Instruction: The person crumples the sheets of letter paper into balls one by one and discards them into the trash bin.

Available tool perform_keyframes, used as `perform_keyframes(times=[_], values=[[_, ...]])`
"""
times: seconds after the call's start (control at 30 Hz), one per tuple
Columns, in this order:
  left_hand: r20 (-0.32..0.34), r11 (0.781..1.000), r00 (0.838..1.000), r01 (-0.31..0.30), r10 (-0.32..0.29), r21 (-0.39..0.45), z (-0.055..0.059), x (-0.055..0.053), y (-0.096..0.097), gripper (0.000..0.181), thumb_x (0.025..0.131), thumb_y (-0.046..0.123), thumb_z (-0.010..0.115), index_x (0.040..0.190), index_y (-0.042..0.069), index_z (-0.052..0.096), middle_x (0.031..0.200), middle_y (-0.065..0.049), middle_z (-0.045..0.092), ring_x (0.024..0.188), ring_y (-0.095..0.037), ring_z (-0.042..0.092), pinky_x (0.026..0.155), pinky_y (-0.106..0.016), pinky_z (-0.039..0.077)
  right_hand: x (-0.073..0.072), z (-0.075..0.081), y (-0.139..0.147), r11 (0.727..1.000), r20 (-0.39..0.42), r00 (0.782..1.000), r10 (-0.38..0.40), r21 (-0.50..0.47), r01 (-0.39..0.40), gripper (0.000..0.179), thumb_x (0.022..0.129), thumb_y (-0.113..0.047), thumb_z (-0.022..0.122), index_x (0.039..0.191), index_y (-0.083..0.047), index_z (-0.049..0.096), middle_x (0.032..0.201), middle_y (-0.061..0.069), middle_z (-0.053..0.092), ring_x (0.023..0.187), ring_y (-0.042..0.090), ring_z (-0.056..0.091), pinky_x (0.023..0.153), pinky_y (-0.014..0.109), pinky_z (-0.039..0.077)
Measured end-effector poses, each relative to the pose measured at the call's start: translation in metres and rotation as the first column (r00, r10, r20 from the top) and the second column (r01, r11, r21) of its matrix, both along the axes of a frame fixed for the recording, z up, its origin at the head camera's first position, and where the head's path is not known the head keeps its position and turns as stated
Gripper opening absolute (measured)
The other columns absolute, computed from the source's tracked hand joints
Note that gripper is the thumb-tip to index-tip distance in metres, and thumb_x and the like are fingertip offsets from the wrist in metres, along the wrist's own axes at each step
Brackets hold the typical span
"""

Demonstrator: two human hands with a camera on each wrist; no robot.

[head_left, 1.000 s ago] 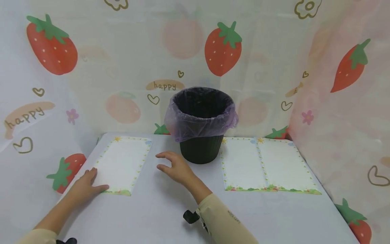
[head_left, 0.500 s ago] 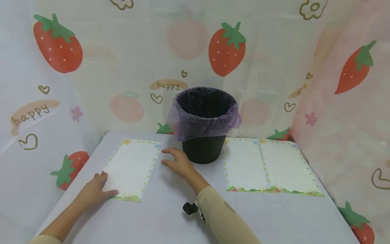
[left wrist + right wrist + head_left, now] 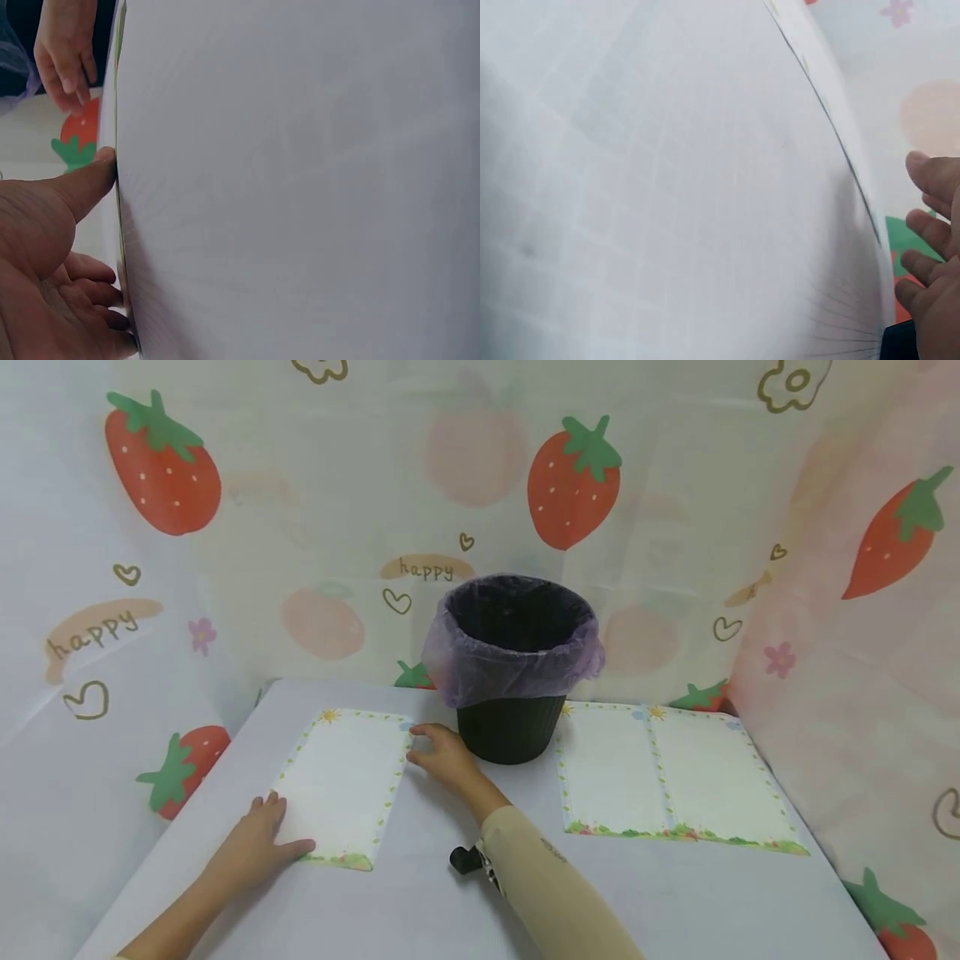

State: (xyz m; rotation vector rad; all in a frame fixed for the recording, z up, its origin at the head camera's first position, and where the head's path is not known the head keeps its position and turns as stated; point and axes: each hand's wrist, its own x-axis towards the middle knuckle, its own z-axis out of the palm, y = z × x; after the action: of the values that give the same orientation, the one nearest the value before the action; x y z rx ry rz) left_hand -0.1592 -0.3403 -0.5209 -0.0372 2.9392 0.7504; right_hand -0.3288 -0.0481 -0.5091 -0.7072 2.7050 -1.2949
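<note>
In the head view, a white sheet of paper (image 3: 345, 785) with a leafy, flowered border lies flat on the left of the table. My left hand (image 3: 258, 843) rests at its lower left corner, thumb spread from the fingers; in the left wrist view the fingertips (image 3: 106, 156) meet the sheet's thin edge. Beside the upper right edge is my right hand (image 3: 447, 757), thumb and forefinger apart, fingertips right at the border. The right wrist view shows that hand (image 3: 937, 240) with loosely bent fingers and nothing between them.
A black bin (image 3: 510, 731) with a purple plastic liner (image 3: 517, 677) stands at the back, just behind my right hand. Two matching sheets (image 3: 611, 777) lie side by side on the right of the white table (image 3: 450, 918). Strawberry-printed cloth (image 3: 495, 468) walls surround it.
The left sheet has slid right and slightly nearer under my left hand, closing the gap to my right hand. My right hand has barely moved relative to the bin. The head view has shifted slightly.
</note>
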Motion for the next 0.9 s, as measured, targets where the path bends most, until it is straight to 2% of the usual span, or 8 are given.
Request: perform_keyframes(times=[0.2,0.43,0.67,0.9], values=[[0.003,1.0,1.0,0.016,-0.016,0.001,0.0,0.009,0.01,0.114,0.083,0.06,0.076,0.147,-0.022,0.031,0.156,-0.043,0.018,0.144,-0.065,0.013,0.114,-0.075,0.017,-0.009,-0.012,-0.005,0.998,0.009,1.0,-0.013,0.062,0.012,0.057,0.094,-0.027,0.076,0.145,-0.01,0.057,0.152,0.009,0.054,0.145,0.027,0.045,0.121,0.04,0.036],[-0.013,1.0,1.0,0.016,-0.016,-0.027,0.002,0.017,0.018,0.112,0.084,0.058,0.076,0.146,-0.023,0.031,0.156,-0.043,0.02,0.144,-0.064,0.014,0.116,-0.073,0.018,-0.018,-0.033,-0.015,0.97,-0.023,1.0,0.016,0.244,-0.01,0.078,0.092,-0.041,0.077,0.156,-0.011,0.043,0.163,0.007,0.039,0.156,0.027,0.024,0.128,0.038,0.019],[0.025,0.999,0.999,0.021,-0.02,-0.041,0.01,0.017,0.012,0.115,0.083,0.061,0.076,0.149,-0.02,0.029,0.156,-0.04,0.024,0.145,-0.06,0.019,0.116,-0.07,0.022,-0.018,-0.036,-0.019,0.935,-0.031,1.0,0.0,0.355,0.011,0.089,0.091,-0.047,0.076,0.16,-0.008,0.034,0.168,0.009,0.028,0.158,0.027,0.015,0.13,0.038,0.012],[-0.016,0.999,0.999,0.048,-0.047,0.009,0.011,0.021,0.0,0.106,0.078,0.046,0.085,0.148,-0.017,0.037,0.155,-0.036,0.032,0.145,-0.058,0.025,0.116,-0.069,0.024,-0.014,-0.03,-0.019,0.915,-0.06,0.998,0.003,0.402,0.021,0.09,0.092,-0.049,0.074,0.16,-0.007,0.032,0.167,0.011,0.03,0.158,0.027,0.018,0.13,0.039,0.012]])
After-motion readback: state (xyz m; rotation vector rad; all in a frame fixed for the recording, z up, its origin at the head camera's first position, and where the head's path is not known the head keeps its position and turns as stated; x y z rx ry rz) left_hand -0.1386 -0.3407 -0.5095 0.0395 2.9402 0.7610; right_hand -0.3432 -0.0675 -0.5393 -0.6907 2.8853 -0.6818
